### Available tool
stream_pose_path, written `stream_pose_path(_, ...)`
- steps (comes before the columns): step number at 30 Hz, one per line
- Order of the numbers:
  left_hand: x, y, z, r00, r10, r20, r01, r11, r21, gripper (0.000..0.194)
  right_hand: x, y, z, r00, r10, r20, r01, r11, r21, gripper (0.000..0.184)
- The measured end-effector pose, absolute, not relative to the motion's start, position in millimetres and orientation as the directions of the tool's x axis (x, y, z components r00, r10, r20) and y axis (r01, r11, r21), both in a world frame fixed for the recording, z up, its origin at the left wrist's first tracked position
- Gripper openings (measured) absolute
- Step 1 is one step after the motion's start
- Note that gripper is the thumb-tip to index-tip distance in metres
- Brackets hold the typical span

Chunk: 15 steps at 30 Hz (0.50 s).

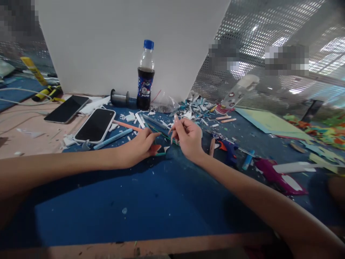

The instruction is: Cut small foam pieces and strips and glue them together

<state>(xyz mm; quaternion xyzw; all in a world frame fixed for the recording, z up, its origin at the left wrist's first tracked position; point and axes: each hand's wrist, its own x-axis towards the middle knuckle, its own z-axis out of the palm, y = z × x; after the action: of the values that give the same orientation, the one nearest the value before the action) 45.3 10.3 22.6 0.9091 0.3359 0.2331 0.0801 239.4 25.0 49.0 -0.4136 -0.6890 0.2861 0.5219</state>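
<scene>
Over the blue table mat point(129, 205), my left hand point(140, 149) is closed around a small orange piece with a teal edge and a pale tip point(155, 149). The piece lies mostly under the fingers, so its kind does not show. Just to the right, my right hand point(188, 139) is raised with its thumb and fingertips pinched together. What sits in that pinch, if anything, is too small to make out. A thin green strand point(165, 136) runs between the two hands; I cannot tell whether either one holds it.
A Pepsi bottle point(145, 86) stands before a white board point(107, 43), beside a spool point(120, 98). Two phones point(95, 124) lie left. Foam scraps point(192, 108) are heaped behind my hands. A blue glue gun point(229, 149), a magenta tool point(280, 178) and paper sheets point(272, 124) lie right.
</scene>
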Motion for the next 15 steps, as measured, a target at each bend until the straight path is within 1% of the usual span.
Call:
stream_pose_path(1, 41, 10, 25, 0.638, 0.705, 0.311, 0.553, -0.700, 0.453, 0.040, 237, 25, 47, -0.117, 0.868, 0.483, 0.268, 0.496, -0.826, 0.037)
stream_pose_path(3, 34, 12, 26, 0.571, 0.801, 0.177, 0.472, -0.497, 0.728, 0.034, 231, 24, 44, -0.128, 0.854, 0.504, 0.269, 0.519, -0.812, 0.036)
stream_pose_path(4, 30, 13, 26, 0.542, 0.832, 0.122, 0.401, -0.383, 0.833, 0.031, 229, 23, 42, -0.137, 0.844, 0.518, 0.272, 0.535, -0.800, 0.036)
stream_pose_path(5, 27, 14, 25, 0.516, 0.852, 0.083, 0.310, -0.277, 0.909, 0.029, 226, 22, 39, -0.145, 0.834, 0.532, 0.271, 0.551, -0.790, 0.035)
stream_pose_path(6, 24, 15, 23, 0.500, 0.864, 0.062, 0.211, -0.191, 0.959, 0.029, 224, 21, 37, -0.152, 0.827, 0.542, 0.262, 0.562, -0.784, 0.034)
stream_pose_path(8, 20, 18, 21, 0.482, 0.875, 0.043, 0.044, -0.074, 0.996, 0.031, 222, 17, 32, -0.158, 0.823, 0.546, 0.240, 0.568, -0.787, 0.031)
stream_pose_path(10, 16, 18, 21, 0.480, 0.875, 0.056, -0.040, -0.043, 0.998, 0.030, 223, 11, 28, -0.168, 0.820, 0.548, 0.237, 0.573, -0.785, 0.029)
stream_pose_path(11, 14, 18, 22, 0.478, 0.875, 0.084, -0.040, -0.075, 0.996, 0.027, 223, 9, 27, -0.171, 0.812, 0.557, 0.252, 0.583, -0.773, 0.027)
stream_pose_path(13, 10, 16, 25, 0.496, 0.850, 0.179, 0.038, -0.227, 0.973, 0.023, 226, 4, 26, -0.173, 0.803, 0.570, 0.278, 0.595, -0.754, 0.026)
stream_pose_path(15, 6, 14, 29, 0.527, 0.795, 0.301, 0.184, -0.452, 0.873, 0.028, 228, 0, 28, -0.194, 0.803, 0.564, 0.301, 0.596, -0.745, 0.025)
